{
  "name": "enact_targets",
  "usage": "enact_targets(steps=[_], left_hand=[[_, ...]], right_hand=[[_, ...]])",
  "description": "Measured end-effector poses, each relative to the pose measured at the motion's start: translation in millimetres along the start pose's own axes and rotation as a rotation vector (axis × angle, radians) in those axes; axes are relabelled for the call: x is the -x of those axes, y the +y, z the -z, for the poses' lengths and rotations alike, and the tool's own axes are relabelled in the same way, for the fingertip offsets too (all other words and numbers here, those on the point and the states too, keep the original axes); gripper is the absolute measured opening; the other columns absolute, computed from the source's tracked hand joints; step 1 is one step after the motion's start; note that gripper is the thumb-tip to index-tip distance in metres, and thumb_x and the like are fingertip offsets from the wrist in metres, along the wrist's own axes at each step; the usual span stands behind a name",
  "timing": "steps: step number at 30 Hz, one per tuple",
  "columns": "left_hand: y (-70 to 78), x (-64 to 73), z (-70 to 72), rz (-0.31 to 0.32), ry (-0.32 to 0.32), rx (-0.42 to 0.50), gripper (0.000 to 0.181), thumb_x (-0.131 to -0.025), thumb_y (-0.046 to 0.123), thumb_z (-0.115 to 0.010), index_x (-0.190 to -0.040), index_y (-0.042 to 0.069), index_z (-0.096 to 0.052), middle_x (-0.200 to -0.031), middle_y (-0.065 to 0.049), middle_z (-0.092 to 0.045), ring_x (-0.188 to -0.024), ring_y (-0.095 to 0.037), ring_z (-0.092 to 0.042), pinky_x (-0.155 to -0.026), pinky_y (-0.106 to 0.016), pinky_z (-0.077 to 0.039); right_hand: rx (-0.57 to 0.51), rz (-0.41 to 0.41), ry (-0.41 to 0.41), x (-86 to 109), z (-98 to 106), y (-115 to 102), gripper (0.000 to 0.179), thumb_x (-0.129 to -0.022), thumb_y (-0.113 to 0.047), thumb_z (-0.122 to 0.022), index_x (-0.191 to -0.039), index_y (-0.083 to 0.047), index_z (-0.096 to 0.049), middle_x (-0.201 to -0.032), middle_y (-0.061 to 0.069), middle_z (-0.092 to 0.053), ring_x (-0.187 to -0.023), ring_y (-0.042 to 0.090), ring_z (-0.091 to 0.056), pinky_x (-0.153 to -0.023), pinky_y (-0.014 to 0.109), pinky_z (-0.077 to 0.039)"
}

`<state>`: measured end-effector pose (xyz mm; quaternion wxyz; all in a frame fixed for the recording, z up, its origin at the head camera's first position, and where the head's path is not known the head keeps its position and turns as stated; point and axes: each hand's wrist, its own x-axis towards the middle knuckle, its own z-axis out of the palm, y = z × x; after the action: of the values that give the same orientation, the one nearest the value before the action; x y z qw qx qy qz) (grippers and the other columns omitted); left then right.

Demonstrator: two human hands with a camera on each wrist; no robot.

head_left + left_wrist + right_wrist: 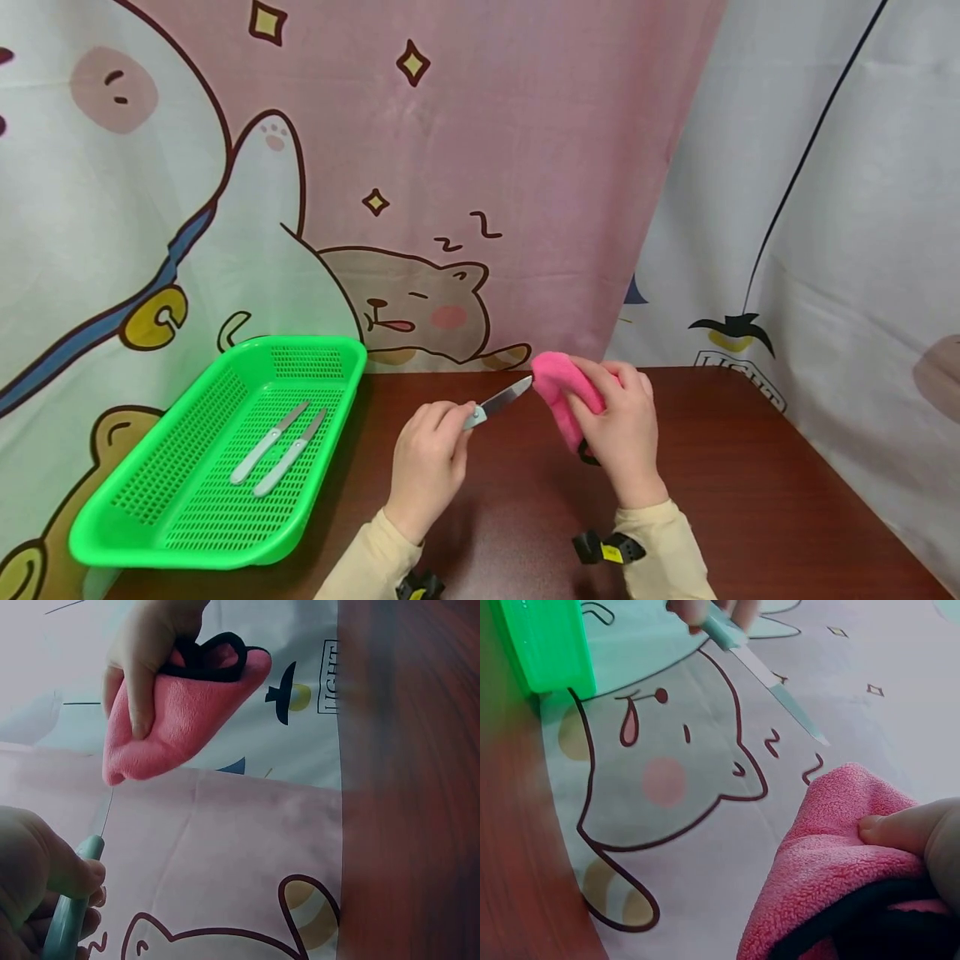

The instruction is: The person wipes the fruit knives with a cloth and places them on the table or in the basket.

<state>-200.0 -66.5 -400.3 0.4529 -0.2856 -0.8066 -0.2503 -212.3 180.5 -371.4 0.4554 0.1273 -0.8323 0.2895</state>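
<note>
My left hand [429, 457] grips a small knife [504, 398] by its pale blue-green handle, the blade angled up to the right. In my right hand [621, 425] is a folded pink cloth [558, 387] with black edging, pinched between thumb and fingers. The knife's tip is right at the cloth's left edge in the head view. From the right wrist, the blade [799, 714] points at the top of the fuzzy cloth [832, 832]. The left wrist view shows the handle [69, 915] held in curled fingers, below the cloth.
A green plastic basket [300, 508] with perforated walls stands on the left of the dark brown table [525, 517]. Two knives [288, 454] with pale handles lie inside it, side by side. A curtain [555, 167] with cartoon animals hangs behind the table.
</note>
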Motion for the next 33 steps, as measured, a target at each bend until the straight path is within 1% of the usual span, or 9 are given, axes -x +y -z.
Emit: enact_targets(steps=[5,9,13,18,22,24,27,33], left_hand=[[-1.6,0.5,-0.5,0.003,-0.004,0.0,0.039,-0.072,0.001,-0.085,-0.107,0.005,-0.068,-0.092,-0.007,-0.064,-0.079,-0.022,-0.06,-0.069,-0.036,-0.055],[-3.6,1.0,-1.0,0.01,-0.002,-0.012,0.039,-0.072,0.0,-0.085,-0.106,0.005,-0.068,-0.092,-0.007,-0.064,-0.08,-0.023,-0.06,-0.068,-0.036,-0.055],[-5.3,1.1,-1.7,0.022,-0.001,-0.021,0.038,-0.072,-0.001,-0.085,-0.106,0.005,-0.068,-0.092,-0.007,-0.064,-0.08,-0.023,-0.06,-0.068,-0.037,-0.055],[-6.9,1.2,-1.9,0.034,-0.001,-0.029,0.038,-0.072,0.0,-0.086,-0.105,0.005,-0.069,-0.092,-0.008,-0.064,-0.08,-0.023,-0.059,-0.068,-0.036,-0.055],[-7.2,1.3,-2.0,0.036,0.002,-0.034,0.039,-0.071,-0.001,-0.086,-0.104,0.005,-0.069,-0.091,-0.008,-0.064,-0.079,-0.023,-0.059,-0.067,-0.036,-0.055],[-7.1,1.3,-2.2,0.04,0.001,-0.036,0.038,-0.071,-0.001,-0.086,-0.104,0.005,-0.069,-0.091,-0.008,-0.064,-0.079,-0.023,-0.06,-0.066,-0.036,-0.055],[-7.1,1.5,-2.4,0.055,-0.009,-0.039,0.038,-0.071,-0.001,-0.086,-0.104,0.005,-0.069,-0.091,-0.007,-0.064,-0.08,-0.023,-0.059,-0.067,-0.036,-0.055],[-6.5,1.6,-2.9,0.067,-0.014,-0.046,0.039,-0.071,0.001,-0.087,-0.105,0.006,-0.069,-0.093,-0.007,-0.064,-0.081,-0.022,-0.059,-0.068,-0.035,-0.055]], right_hand=[[0.009,-0.056,0.02,-2.9,9.0,11.3,0.045,-0.073,-0.01,-0.087,-0.115,-0.014,-0.073,-0.101,0.016,-0.059,-0.094,0.033,-0.05,-0.068,0.044,-0.039],[0.006,-0.076,0.044,-5.2,16.1,16.0,0.044,-0.074,-0.01,-0.086,-0.116,-0.012,-0.072,-0.101,0.017,-0.058,-0.096,0.034,-0.05,-0.07,0.045,-0.038],[-0.017,-0.084,0.072,-7.7,22.0,15.8,0.042,-0.075,-0.01,-0.085,-0.115,-0.012,-0.073,-0.102,0.017,-0.058,-0.098,0.034,-0.05,-0.071,0.044,-0.037],[-0.054,-0.081,0.095,-9.0,26.1,10.5,0.041,-0.075,-0.008,-0.084,-0.115,-0.013,-0.073,-0.103,0.015,-0.059,-0.098,0.031,-0.05,-0.07,0.043,-0.036],[-0.073,-0.035,0.114,-8.2,23.2,2.8,0.043,-0.073,-0.006,-0.085,-0.114,-0.014,-0.074,-0.101,0.014,-0.06,-0.095,0.031,-0.05,-0.069,0.042,-0.035],[-0.073,0.0,0.104,-6.9,18.9,-2.8,0.043,-0.073,-0.007,-0.085,-0.114,-0.013,-0.074,-0.099,0.013,-0.06,-0.093,0.031,-0.05,-0.069,0.042,-0.036],[-0.076,0.049,0.075,-4.0,10.8,-11.5,0.042,-0.072,-0.009,-0.086,-0.113,-0.013,-0.074,-0.098,0.013,-0.06,-0.092,0.031,-0.051,-0.068,0.042,-0.039],[-0.106,0.119,0.002,3.0,-1.8,-26.0,0.045,-0.071,-0.012,-0.087,-0.114,-0.014,-0.074,-0.099,0.01,-0.06,-0.092,0.028,-0.052,-0.066,0.041,-0.043]])
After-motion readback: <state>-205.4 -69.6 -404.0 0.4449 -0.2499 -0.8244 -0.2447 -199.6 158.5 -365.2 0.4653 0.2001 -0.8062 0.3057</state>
